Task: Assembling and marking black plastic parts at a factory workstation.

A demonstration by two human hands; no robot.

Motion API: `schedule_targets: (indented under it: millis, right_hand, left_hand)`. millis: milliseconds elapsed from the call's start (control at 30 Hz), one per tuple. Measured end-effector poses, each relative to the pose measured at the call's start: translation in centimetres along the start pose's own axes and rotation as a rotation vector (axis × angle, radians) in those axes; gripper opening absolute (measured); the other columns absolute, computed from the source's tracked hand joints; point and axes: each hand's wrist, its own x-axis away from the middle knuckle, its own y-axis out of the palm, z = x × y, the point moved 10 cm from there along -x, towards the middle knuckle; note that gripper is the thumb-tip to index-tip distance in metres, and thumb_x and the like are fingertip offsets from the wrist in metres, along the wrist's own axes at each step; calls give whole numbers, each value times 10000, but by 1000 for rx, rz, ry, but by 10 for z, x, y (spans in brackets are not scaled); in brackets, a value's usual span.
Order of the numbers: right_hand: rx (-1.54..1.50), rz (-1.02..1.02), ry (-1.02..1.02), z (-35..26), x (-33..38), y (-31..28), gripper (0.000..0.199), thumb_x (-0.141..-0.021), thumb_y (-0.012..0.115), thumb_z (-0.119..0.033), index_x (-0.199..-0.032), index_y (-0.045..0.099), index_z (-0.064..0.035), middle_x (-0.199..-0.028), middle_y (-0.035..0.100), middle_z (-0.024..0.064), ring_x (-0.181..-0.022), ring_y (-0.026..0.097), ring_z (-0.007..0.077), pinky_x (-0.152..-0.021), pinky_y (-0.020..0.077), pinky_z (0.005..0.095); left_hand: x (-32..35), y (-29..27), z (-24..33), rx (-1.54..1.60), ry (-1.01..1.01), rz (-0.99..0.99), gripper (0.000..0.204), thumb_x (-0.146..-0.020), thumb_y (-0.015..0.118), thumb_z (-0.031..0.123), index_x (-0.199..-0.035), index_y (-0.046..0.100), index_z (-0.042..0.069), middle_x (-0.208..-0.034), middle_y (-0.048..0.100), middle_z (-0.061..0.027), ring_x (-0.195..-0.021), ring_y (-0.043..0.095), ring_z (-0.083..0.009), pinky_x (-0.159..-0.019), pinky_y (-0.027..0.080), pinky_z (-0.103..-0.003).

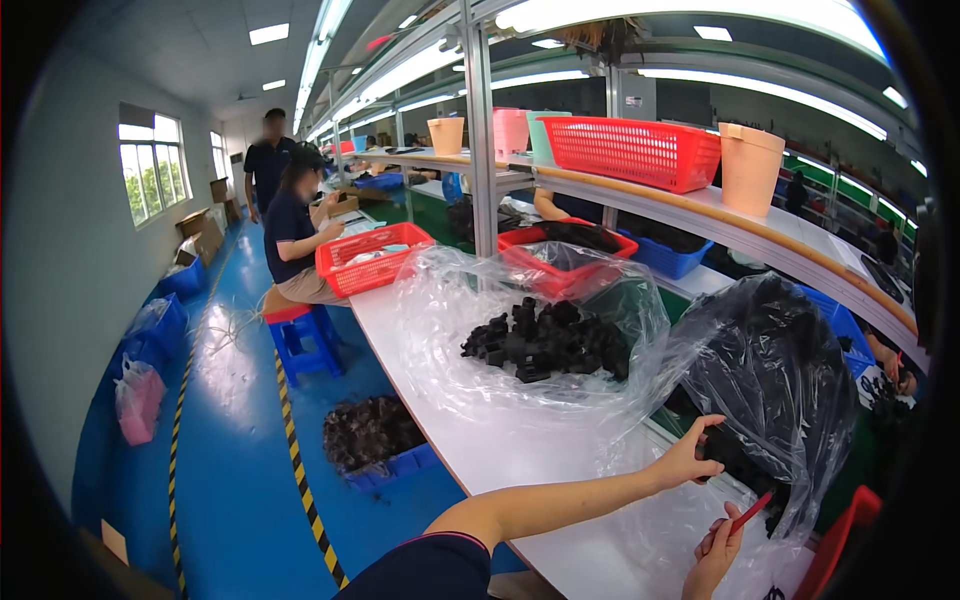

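A: Where is the left hand (688, 458)?

B: It reaches across the white table (520, 455) to the mouth of a clear plastic bag (775, 375) filled with black parts (735, 462). Its grip is closed around one of these parts, thumb raised above it, at the bag's lower opening.

A: And the right hand (716, 550)?

B: It sits just below the left hand, near the table's front edge. Its grip pinches a thin red tool (751, 513), which angles up toward the bag. The tool's tip lies near the black parts; whether it touches them cannot be told.

A: What lies about the hands?

B: A second clear plastic sheet (455, 330) is spread on the table to the left, carrying a loose pile of black parts (545, 340). Behind it stands a red basket (372, 258). On the shelf (700, 205) above rest another red basket (634, 150) and an orange bucket (750, 167). A person (292, 235) sits on a blue stool (303, 340) farther along the table.
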Motion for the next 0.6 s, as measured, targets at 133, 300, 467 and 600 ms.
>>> schedule_targets:
  millis: [133, 300, 467, 600]
  right_hand:
    - [-81, 5, -39, -10, 0, 13, 397, -913, 447, -226, -1276, 366, -89, -634, 366, -74, -414, 238, -18, -359, 159, 148]
    - [-103, -75, 87, -2, -8, 22, 463, -788, 620, -113, -1206, 422, -83, -791, 437, -44, -553, 378, 11, -426, 251, 150]
    - [-51, -202, 87, -16, -9, 26, 425, -770, 647, -48, -1165, 488, -40, -711, 401, -53, -592, 361, 20, -556, 309, 163]
    - [49, -245, 70, -17, -4, 25, 536, -740, 695, -92, -1220, 461, -50, -771, 407, -37, -583, 336, 24, -560, 307, 166]
  left_hand:
    - [27, 35, -21, 132, -17, -88, 852, -726, 665, 80, -1398, 151, 187, -1127, 381, -112, -995, 479, -180, -801, 442, -283]
    - [48, 29, -19, 41, -12, -134, 699, -754, 663, 70, -1346, 291, 55, -1241, 405, -109, -1139, 427, -191, -950, 365, -310]
    - [56, 27, -19, -72, -106, -211, 643, -731, 668, 9, -1289, 350, 46, -1189, 461, -99, -1104, 471, -180, -937, 390, -327]
    - [60, 15, -33, 172, -142, -110, 535, -728, 651, -25, -1195, 400, 48, -1141, 477, -91, -1085, 476, -168, -930, 395, -328]
